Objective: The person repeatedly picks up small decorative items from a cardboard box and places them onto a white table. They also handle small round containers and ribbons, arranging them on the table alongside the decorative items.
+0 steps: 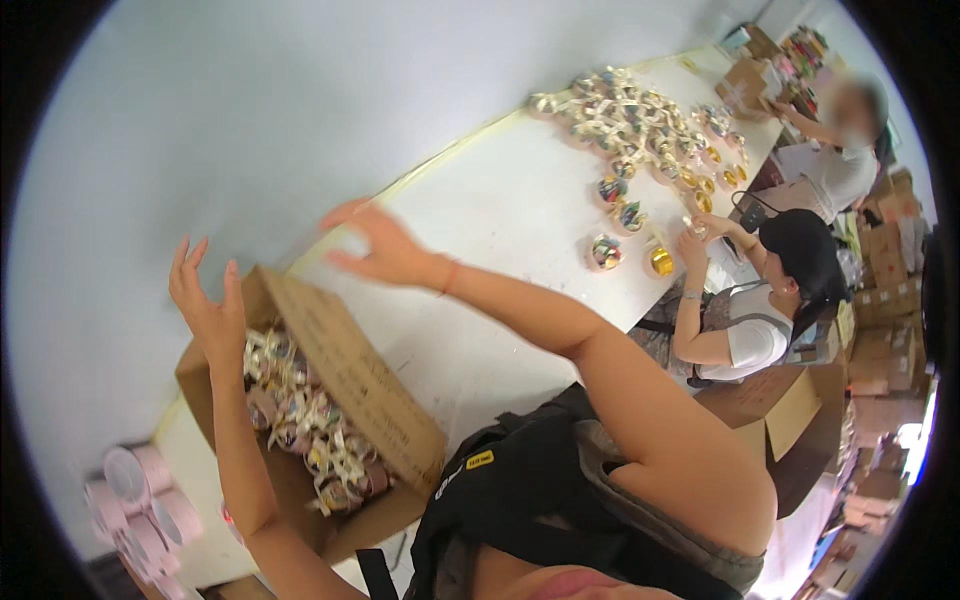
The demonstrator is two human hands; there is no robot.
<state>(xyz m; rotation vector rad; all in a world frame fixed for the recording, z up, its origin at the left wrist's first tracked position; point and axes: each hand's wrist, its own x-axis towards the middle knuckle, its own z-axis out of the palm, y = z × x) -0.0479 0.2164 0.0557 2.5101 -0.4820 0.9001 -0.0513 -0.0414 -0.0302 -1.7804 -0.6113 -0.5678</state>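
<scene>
My left hand (208,312) is raised above the far left edge of an open cardboard box (375,400), its fingers apart and nothing in them. My right hand (388,248) is held out past the box's far right corner, near the wall. It is a little smeared by motion, but thumb and fingers show apart with nothing between them. Inside the box lie several small round tubs with cream ribbon bows (310,425). My left forearm hides part of the box's left side.
The box stands on a long white table (470,245) along a pale wall. Several ribboned tubs (640,120) cover its far end, near golden tubs (660,261). Two co-workers (755,300) are along the right side. Pink round containers (140,475) stand at the left; cartons (885,330) are stacked at right.
</scene>
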